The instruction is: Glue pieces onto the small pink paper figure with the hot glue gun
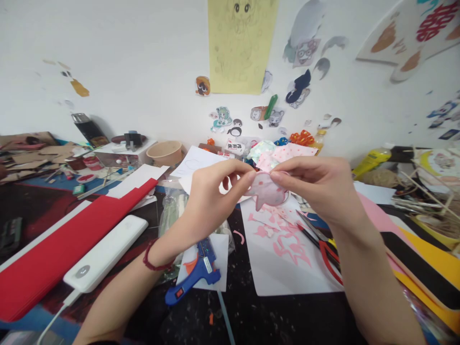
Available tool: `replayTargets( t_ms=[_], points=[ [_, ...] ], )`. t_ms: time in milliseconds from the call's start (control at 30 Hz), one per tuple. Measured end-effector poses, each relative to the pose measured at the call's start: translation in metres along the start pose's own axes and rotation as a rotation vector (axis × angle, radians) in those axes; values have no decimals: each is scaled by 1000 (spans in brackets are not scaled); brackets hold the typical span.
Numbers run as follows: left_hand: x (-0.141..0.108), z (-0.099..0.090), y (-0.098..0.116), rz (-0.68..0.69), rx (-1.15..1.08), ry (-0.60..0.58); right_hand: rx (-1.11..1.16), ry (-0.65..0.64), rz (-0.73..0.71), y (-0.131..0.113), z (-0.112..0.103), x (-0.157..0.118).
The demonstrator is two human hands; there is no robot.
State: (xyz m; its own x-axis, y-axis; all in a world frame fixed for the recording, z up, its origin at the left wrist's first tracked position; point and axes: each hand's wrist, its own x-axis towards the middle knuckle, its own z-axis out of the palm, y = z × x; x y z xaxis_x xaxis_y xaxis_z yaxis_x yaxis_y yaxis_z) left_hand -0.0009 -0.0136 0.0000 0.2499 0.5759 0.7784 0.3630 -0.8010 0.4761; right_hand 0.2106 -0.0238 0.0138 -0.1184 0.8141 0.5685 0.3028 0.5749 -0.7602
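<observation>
Both of my hands hold a small pale pink paper cut-out [268, 191] up above the desk. My left hand [215, 191] pinches its left upper edge between thumb and fingers. My right hand [316, 184] pinches its right upper edge. A dark red bracelet [153, 261] circles my left wrist. Below the cut-out lies a white sheet [287, 273] scattered with pink paper scraps [283, 237].
A blue and orange glue gun [196, 278] lies near my left forearm. Red-handled scissors [327, 249] rest on the sheet's right edge. A white power bank [106, 251] and red board [57, 254] lie at left. A paper bowl [165, 152] and patterned papers [283, 153] sit by the wall.
</observation>
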Motion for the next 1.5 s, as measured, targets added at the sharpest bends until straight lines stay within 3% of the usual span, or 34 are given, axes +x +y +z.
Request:
replayTargets(
  t_ms=[100, 300, 533, 767, 1267, 1500],
  points=[
    [1, -5, -1, -8, -5, 24, -15, 71, -43, 3, 2, 0],
    [2, -5, 0, 148, 85, 90, 35, 123, -112, 6, 7, 0],
    [4, -6, 0, -13, -71, 1, 39, 77, -81, 3, 9, -1],
    [4, -4, 2, -103, -121, 15, 14, 50, -86, -2, 13, 0],
    [1, -1, 2, -70, -51, 58, 59, -5, -29, -3, 11, 0],
    [0, 3, 1, -56, -36, 76, 56, -24, -89, 2, 11, -1]
  ],
)
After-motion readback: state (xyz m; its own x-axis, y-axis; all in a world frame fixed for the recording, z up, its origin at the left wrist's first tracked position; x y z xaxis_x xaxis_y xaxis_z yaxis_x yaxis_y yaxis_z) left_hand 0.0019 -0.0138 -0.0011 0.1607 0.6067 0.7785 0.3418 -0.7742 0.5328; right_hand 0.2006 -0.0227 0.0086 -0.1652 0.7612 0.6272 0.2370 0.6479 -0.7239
